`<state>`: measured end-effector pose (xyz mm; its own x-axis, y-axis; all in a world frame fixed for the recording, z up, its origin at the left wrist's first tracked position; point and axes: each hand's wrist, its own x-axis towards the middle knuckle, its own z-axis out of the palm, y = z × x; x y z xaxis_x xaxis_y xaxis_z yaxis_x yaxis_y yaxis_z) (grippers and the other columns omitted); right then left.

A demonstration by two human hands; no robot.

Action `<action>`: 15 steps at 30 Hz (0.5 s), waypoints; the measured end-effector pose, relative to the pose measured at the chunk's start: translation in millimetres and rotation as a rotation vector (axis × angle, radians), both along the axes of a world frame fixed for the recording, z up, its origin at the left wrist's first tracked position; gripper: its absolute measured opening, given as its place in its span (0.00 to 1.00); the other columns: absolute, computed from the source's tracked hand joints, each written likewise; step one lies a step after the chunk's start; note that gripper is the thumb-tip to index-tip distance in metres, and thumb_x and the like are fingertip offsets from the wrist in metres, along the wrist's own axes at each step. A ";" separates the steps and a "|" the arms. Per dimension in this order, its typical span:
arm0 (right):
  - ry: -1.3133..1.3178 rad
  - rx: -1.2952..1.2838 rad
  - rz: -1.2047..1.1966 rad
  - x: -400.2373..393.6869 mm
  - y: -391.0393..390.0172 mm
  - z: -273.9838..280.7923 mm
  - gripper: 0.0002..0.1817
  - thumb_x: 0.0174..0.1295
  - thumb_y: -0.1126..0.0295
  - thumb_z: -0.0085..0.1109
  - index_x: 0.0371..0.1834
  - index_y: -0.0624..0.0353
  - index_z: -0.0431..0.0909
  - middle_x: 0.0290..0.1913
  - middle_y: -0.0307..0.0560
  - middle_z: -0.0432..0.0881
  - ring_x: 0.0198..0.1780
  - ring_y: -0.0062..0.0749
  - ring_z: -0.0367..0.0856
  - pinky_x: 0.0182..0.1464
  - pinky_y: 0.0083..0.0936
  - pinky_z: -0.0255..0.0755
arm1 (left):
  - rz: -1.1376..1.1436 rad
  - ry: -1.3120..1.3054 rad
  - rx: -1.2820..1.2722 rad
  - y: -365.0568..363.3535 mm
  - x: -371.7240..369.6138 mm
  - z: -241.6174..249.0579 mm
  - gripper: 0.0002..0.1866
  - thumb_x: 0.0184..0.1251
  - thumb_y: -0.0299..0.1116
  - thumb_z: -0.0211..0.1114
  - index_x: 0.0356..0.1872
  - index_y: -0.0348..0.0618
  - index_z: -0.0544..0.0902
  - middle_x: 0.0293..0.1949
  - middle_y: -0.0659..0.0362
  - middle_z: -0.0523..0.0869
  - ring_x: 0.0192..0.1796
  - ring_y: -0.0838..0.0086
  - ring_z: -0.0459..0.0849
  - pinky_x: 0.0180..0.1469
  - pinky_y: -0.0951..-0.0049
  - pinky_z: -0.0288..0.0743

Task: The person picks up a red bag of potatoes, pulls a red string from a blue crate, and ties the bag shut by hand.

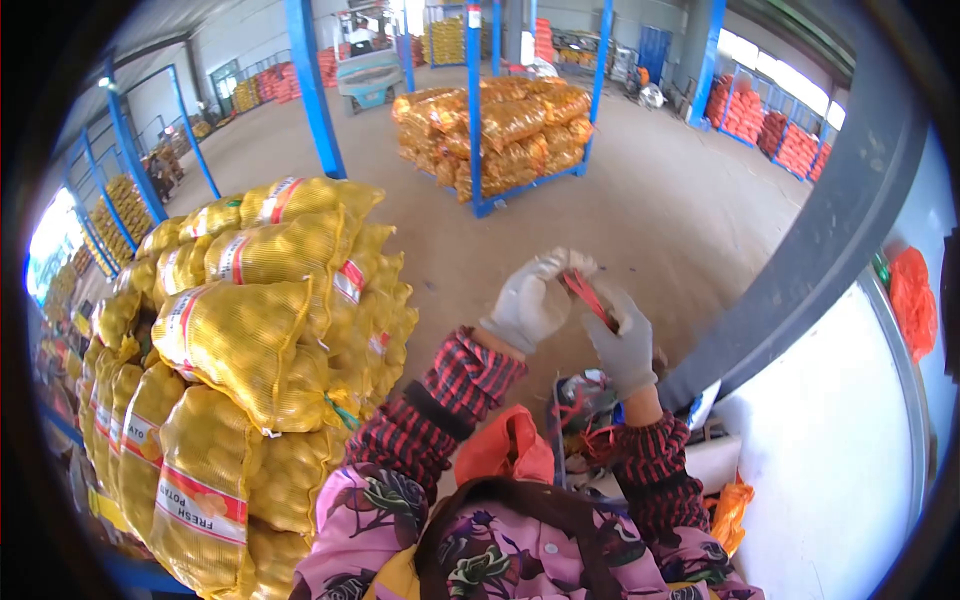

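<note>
Holding one red bundle are two hands.

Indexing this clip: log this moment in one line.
left hand: gloved, holding red strips | right hand: gloved, holding same strips | person's left: potato sacks

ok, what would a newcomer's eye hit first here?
The stack of yellow mesh potato sacks, filling much of the left side. Next, red strips near the centre, between the gloved left hand and right hand. Beyond them, orange sacks heaped in a blue metal rack.
</note>
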<state>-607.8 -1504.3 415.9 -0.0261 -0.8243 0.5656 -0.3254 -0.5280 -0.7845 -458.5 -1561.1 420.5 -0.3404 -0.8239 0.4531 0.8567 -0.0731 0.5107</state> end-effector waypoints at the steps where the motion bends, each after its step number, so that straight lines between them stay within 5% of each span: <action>1: 0.080 -0.075 -0.047 0.8 0.1 -0.7 0.17 0.56 0.72 0.61 0.50 0.60 0.77 0.21 0.36 0.75 0.20 0.14 0.68 0.23 0.17 0.63 | -0.028 -0.028 0.127 4.3 3.1 1.8 0.09 0.72 0.33 0.51 0.38 0.41 0.77 0.40 0.56 0.79 0.52 0.65 0.76 0.64 0.61 0.65; 3: 0.154 -0.156 -0.083 5.1 0.6 -1.8 0.13 0.56 0.73 0.61 0.45 0.60 0.80 0.20 0.36 0.75 0.20 0.14 0.68 0.23 0.17 0.63 | -0.072 0.004 0.123 3.4 7.4 -2.6 0.09 0.72 0.34 0.51 0.37 0.41 0.77 0.41 0.57 0.78 0.53 0.65 0.75 0.63 0.62 0.64; 5: -0.040 0.055 -0.057 7.5 3.2 -0.7 0.08 0.56 0.73 0.61 0.38 0.61 0.82 0.20 0.39 0.75 0.21 0.17 0.70 0.24 0.21 0.66 | -0.102 0.026 0.171 9.8 9.0 -2.8 0.10 0.73 0.36 0.51 0.36 0.41 0.76 0.42 0.57 0.77 0.55 0.65 0.73 0.63 0.62 0.64; 15: 0.207 -0.177 -0.079 9.0 2.8 -2.4 0.06 0.57 0.73 0.59 0.33 0.64 0.81 0.20 0.46 0.75 0.19 0.25 0.71 0.24 0.23 0.65 | -0.009 0.069 0.281 26.0 35.9 -31.2 0.11 0.70 0.33 0.53 0.43 0.36 0.78 0.46 0.53 0.79 0.53 0.65 0.75 0.63 0.62 0.65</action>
